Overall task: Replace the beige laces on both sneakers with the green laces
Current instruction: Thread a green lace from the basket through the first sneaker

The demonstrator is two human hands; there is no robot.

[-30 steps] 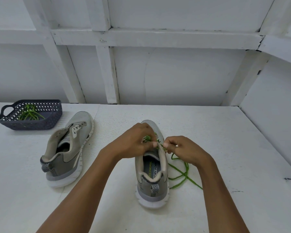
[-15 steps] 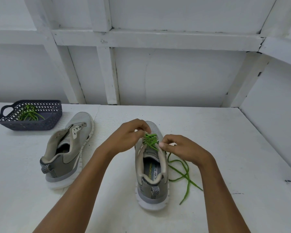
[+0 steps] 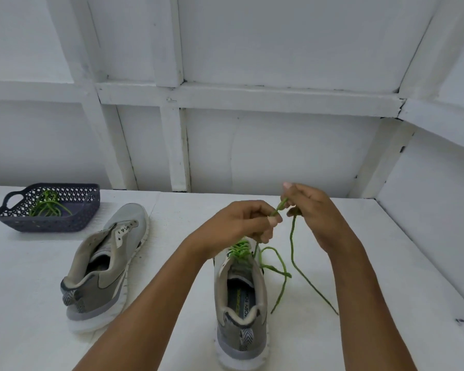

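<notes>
A grey sneaker (image 3: pixel 241 303) stands in front of me, heel toward me, with a green lace (image 3: pixel 240 249) crossed through its upper eyelets. My left hand (image 3: pixel 241 223) and my right hand (image 3: pixel 314 210) are raised above the sneaker's toe and both pinch the lace's free strands. Those strands (image 3: pixel 292 253) hang down to the table on the sneaker's right. A second grey sneaker (image 3: pixel 107 266) lies to the left with no lace visible in it. Another green lace (image 3: pixel 47 204) lies in a dark basket (image 3: pixel 73 223).
The basket sits at the far left of the white table (image 3: pixel 373 277). A white panelled wall (image 3: pixel 252 145) rises just behind the table and another closes it in on the right.
Both hands have lifted from the sneaker's eyelets, drawing the lace ends up and away from me. The camera view has tilted up a little.
</notes>
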